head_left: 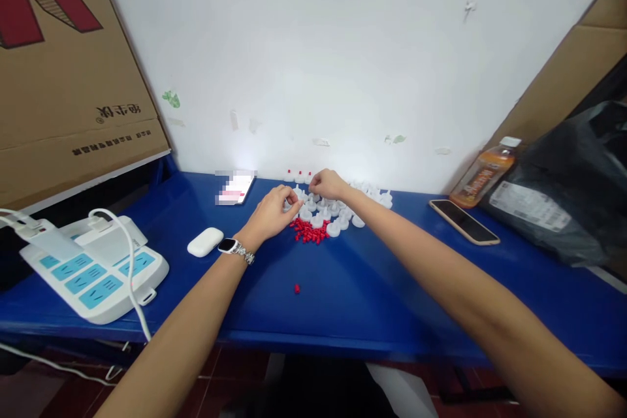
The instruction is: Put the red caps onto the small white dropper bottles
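Note:
My left hand (274,210) is at the left side of a pile of translucent white nozzle-like caps (334,227), its fingers curled towards the thumb. A whitish piece shows by its fingertips, but I cannot tell if it is gripped. Over the back of the pile, my right hand (327,184) has its fingers pinched together and pointing left; whatever is between them is too small to make out. In front of the white caps lies a heap of small red tips (309,231). Against the wall, several white caps with red tips (300,176) stand upright in a row.
One loose red tip (297,289) lies nearer the front edge of the blue table (343,313). To the left are a white earphone case (205,242), a lit phone (237,187) and a power strip (95,277). Rightwards are a dark phone (464,221), a bottle (482,173) and a black bag (563,189).

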{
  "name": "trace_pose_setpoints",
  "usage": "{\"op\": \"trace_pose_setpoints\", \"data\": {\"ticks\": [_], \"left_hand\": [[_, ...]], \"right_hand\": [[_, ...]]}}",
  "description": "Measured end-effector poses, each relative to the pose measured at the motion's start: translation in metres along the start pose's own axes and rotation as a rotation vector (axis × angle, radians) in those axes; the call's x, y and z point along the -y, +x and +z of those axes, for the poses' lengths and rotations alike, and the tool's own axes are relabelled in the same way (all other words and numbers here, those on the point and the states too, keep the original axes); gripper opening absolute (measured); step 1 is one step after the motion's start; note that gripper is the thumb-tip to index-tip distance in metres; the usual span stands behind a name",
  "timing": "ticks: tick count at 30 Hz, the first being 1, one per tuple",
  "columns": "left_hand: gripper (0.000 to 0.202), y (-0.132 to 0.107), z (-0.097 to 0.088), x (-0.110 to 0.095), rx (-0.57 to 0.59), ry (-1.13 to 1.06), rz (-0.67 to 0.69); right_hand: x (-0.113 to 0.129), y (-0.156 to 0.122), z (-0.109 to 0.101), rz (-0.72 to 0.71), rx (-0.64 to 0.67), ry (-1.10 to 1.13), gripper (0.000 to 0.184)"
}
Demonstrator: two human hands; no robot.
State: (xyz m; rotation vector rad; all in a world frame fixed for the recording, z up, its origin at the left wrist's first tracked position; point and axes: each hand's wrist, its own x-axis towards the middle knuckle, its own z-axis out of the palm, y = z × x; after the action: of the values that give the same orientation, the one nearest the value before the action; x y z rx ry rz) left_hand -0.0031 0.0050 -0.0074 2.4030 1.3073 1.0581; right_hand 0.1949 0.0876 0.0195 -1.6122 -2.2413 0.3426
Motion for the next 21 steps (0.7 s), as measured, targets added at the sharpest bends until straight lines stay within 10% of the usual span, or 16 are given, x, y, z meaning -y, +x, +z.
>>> {"op": "trace_pose_setpoints", "data": {"ticks": [21], "left_hand": [[0.018,0.000,0.000,0.006,-0.018,-0.003,-0.025]], "right_hand": [[-0.003,0.061,0.019,0.294,-0.247,-0.035,0.020]]}}
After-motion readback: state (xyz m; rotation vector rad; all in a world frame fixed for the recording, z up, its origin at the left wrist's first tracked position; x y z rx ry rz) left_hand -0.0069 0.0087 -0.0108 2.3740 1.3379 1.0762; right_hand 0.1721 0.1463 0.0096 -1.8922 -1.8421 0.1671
